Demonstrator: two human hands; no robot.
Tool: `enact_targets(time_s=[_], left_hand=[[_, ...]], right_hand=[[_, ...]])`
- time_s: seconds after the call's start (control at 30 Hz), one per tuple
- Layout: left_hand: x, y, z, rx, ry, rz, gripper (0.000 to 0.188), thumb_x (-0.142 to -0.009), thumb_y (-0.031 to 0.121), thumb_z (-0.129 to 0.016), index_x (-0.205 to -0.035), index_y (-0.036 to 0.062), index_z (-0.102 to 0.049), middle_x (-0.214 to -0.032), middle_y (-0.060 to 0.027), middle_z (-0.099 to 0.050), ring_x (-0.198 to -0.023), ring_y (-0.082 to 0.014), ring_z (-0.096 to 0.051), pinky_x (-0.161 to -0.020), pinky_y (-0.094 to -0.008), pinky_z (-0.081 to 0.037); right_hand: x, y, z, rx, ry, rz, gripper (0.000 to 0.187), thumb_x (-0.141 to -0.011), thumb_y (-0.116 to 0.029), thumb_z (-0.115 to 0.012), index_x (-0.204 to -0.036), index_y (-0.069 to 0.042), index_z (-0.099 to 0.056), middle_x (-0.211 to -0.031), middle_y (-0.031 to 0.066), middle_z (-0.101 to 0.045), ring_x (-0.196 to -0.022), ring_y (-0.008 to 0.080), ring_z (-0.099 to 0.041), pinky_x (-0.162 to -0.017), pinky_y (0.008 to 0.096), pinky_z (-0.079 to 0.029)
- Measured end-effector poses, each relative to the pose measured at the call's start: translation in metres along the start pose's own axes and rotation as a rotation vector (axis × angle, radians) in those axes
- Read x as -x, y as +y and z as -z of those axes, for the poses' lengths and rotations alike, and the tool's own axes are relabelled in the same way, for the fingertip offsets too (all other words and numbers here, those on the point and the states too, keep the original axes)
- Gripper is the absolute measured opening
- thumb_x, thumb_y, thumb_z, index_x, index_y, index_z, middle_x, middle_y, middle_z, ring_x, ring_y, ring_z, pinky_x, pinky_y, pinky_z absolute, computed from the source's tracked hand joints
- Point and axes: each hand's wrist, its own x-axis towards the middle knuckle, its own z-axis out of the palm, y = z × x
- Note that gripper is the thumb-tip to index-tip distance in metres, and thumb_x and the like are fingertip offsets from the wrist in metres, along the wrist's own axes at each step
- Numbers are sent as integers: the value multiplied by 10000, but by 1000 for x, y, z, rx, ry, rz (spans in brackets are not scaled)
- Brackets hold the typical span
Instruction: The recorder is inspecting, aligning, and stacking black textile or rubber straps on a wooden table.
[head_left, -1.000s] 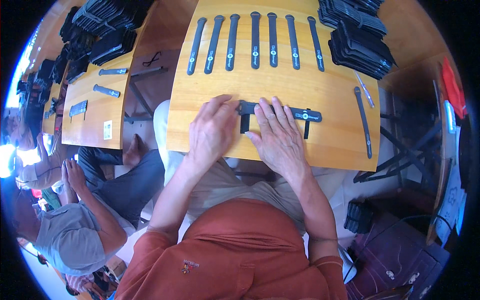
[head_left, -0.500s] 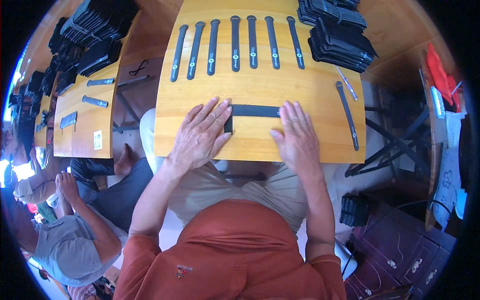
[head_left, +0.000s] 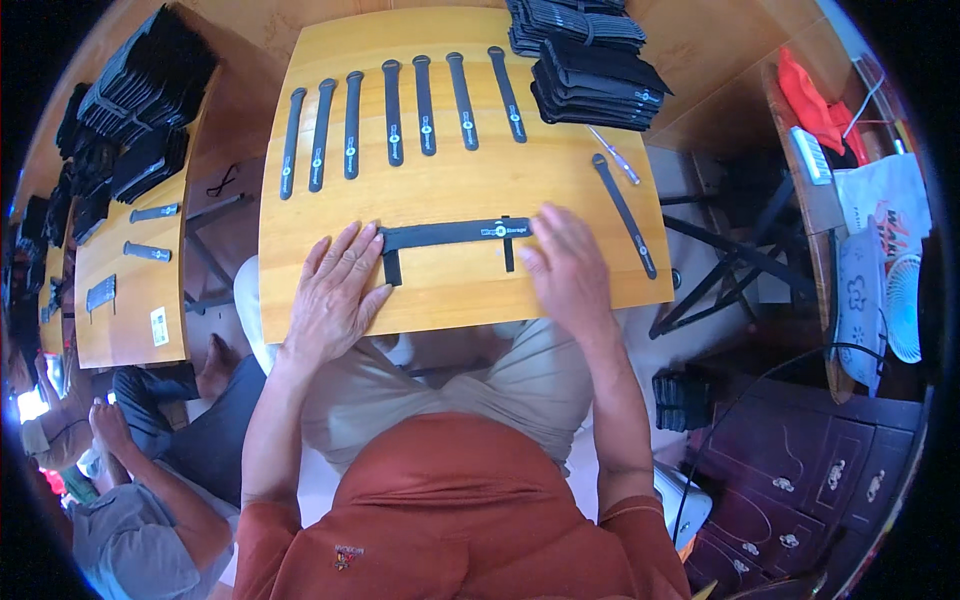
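Dark drawer cabinet [head_left: 800, 450], pale floor [head_left: 642, 368]

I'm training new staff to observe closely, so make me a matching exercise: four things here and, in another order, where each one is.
1. Left hand
2. Right hand
3. Seven straps
4. Pen-like tool

A. In a row toward the far side of the table
B. At the right end of the crosswise strap
C. Beside the far end of the lone strap
D. At the left end of the crosswise strap

Pairs: 1-D, 2-B, 3-A, 4-C
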Motion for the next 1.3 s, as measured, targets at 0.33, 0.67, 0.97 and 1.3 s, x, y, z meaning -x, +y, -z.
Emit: enact_targets(time_s=[0.33, 0.67, 0.97, 1.3], left_hand=[[3, 3, -1, 49, 97, 3, 532, -1001, 321, -631, -1411, -14, -570, -1545, -145, -510, -1475, -301, -423, -1233, -456, -289], [22, 34, -12, 332, 473, 18, 254, -876, 9, -725, -1124, -44, -713, -1229, -205, -696, -1098, -368, -682, -943, -434, -558], [23, 104, -11, 696, 382, -136, 255, -860, 42, -778, -1097, -40, -728, -1128, -194, -726, -954, -344, -722, -823, -385, -601], [22, 123, -5, 1783, -137, 372, 202, -1031, 140, -661, -1130, -27, -718, -832, -77, -745, -706, -122, -696, -749, -274, -590]], right_hand=[[29, 46, 27, 292, 58, -272, 413, -996, -276, -631, -1250, 50, -650, -1358, 196, -614, -1266, 385, -539, -1084, 500, -426], [96, 3, 42, 327, 8, -270, 533, -869, -349, -765, -1245, 15, -662, -1226, 140, -585, -1144, 351, -546, -956, 479, -464], [125, 2, 35, 186, 168, -248, 343, -829, 7, -712, -1170, 36, -683, -1131, 172, -603, -963, 352, -654, -811, 447, -553], [109, -80, 39, -264, 250, 218, 306, -807, 42, -753, -1090, -70, -731, -986, 138, -691, -733, 270, -711, -600, 358, -578]])
